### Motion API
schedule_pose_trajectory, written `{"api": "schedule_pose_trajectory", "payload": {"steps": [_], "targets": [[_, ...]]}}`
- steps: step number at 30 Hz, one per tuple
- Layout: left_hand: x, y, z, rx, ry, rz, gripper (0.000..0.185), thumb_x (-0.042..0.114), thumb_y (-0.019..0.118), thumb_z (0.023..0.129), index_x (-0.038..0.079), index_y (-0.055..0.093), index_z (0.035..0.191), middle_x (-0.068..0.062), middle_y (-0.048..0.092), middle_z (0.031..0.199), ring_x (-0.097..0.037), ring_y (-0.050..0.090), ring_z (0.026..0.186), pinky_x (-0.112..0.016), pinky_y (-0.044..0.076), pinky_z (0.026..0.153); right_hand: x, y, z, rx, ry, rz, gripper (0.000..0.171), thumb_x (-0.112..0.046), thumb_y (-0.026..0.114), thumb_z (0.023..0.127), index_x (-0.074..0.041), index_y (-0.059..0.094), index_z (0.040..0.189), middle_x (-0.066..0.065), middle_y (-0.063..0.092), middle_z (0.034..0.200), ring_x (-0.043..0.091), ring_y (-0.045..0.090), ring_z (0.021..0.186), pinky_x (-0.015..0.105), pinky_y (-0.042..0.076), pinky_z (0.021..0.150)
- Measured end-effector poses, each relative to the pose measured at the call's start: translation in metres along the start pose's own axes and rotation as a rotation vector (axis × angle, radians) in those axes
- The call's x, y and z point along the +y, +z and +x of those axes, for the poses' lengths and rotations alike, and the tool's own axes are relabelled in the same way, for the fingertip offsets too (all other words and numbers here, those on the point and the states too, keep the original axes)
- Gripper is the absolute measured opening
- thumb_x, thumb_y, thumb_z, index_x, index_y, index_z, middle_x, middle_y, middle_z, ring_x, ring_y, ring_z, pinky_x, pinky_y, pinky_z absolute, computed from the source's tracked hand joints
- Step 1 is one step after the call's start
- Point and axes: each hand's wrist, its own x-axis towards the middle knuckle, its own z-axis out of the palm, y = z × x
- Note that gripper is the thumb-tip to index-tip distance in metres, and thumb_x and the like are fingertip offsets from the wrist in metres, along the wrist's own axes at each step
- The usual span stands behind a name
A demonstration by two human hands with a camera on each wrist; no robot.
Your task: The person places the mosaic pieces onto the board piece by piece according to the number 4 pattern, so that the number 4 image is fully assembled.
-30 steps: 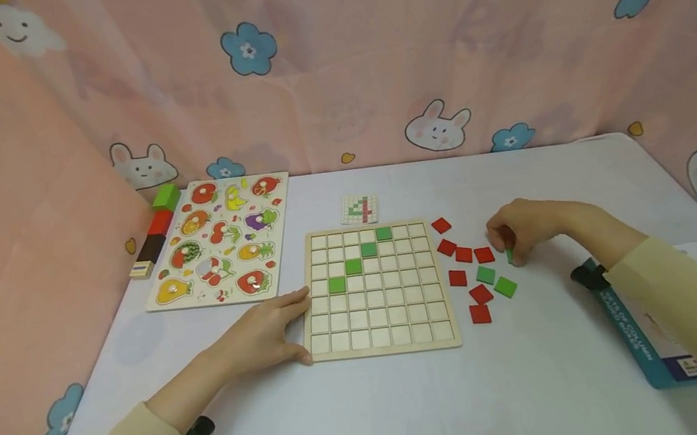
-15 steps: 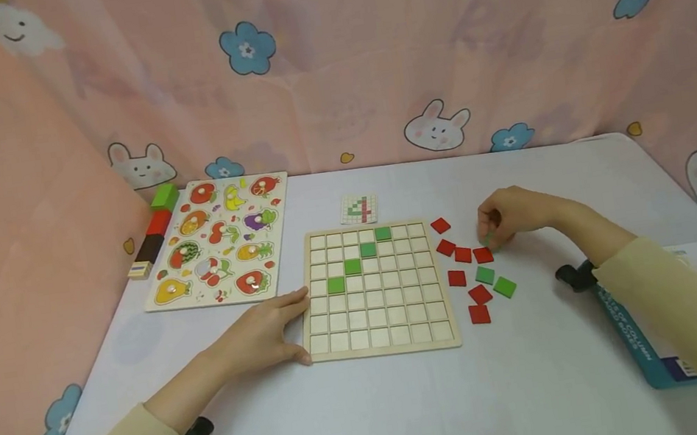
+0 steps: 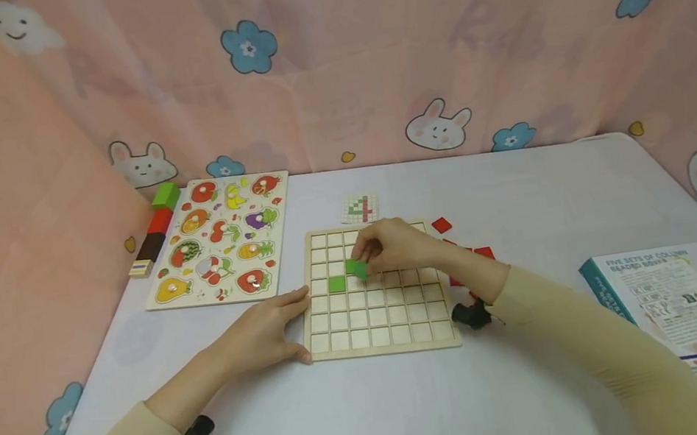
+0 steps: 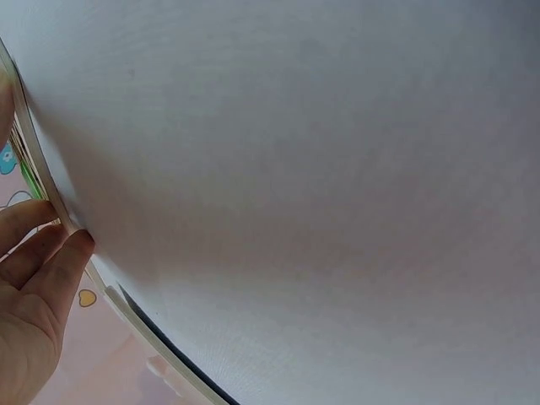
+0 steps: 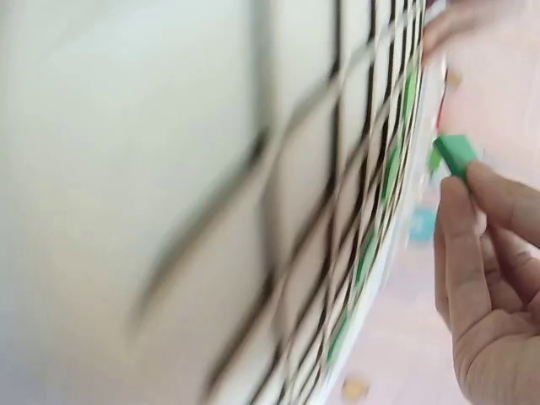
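My left hand (image 3: 261, 334) rests against the left edge of a wooden grid board (image 3: 359, 319), its thumb by the front corner and its fingers further back. The left wrist view shows these fingertips (image 4: 78, 240) touching the edge. Over the board, my right hand (image 3: 396, 246) pinches a green square tile (image 5: 456, 153) between thumb and fingers. In the head view this tile overlaps a green tile set in the grid. Another green tile (image 3: 336, 284) lies in a cell down and to the left. The hand hides the cells behind it.
A small pattern card (image 3: 359, 208) lies behind the board. Loose red tiles (image 3: 441, 224) lie to its right, partly covered by the right forearm. A fruit puzzle board (image 3: 239, 251) and coloured blocks (image 3: 159, 222) stand at the left, a box (image 3: 688, 303) at the right.
My right hand has carried the green tile leftward from beside the loose tiles to over the middle of the grid board. The left hand has stayed at the board's edge.
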Motion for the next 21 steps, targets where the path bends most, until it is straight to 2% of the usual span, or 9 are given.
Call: {"api": "schedule_pose_trajectory", "payload": {"steps": [4,8,13,21], "targets": [[-0.001,0.000,0.000,0.002,0.008,-0.002,0.094,0.047,0.086,0.069,0.004,0.049,0.144,-0.012,0.042,0.157,-0.033,0.047,0.141,-0.046,0.045,0.112,-0.015,0.027,0.015,-0.035,-0.028,-0.028,0.016,-0.002,0.075,0.081,-0.010,0.075,0.095,0.002,0.075,0.093,0.008,0.066,0.083,0.019,0.056,0.076],[-0.001,0.000,-0.001,0.000,0.002,-0.004,0.095,0.049,0.085,0.069,0.005,0.049,0.145,-0.011,0.041,0.157,-0.033,0.047,0.141,-0.046,0.045,0.111,-0.025,0.042,0.022,-0.053,-0.067,-0.098,0.014,-0.003,0.076,0.082,-0.010,0.077,0.095,0.002,0.077,0.094,0.005,0.066,0.082,0.016,0.054,0.075],[-0.001,0.000,-0.002,0.000,0.000,-0.003,0.095,0.049,0.085,0.069,0.005,0.049,0.145,-0.011,0.041,0.157,-0.033,0.047,0.141,-0.046,0.045,0.111,-0.030,0.049,0.021,-0.044,-0.071,-0.161,0.013,-0.002,0.076,0.082,-0.009,0.077,0.094,0.002,0.076,0.093,0.006,0.065,0.081,0.016,0.054,0.073],[-0.002,0.000,-0.001,0.000,0.001,-0.001,0.095,0.049,0.085,0.069,0.005,0.049,0.145,-0.011,0.041,0.158,-0.033,0.047,0.141,-0.046,0.045,0.111,-0.030,0.049,0.021,-0.049,-0.085,-0.186,0.012,-0.004,0.078,0.080,-0.010,0.078,0.091,0.001,0.076,0.090,0.005,0.064,0.078,0.016,0.054,0.071]]}}
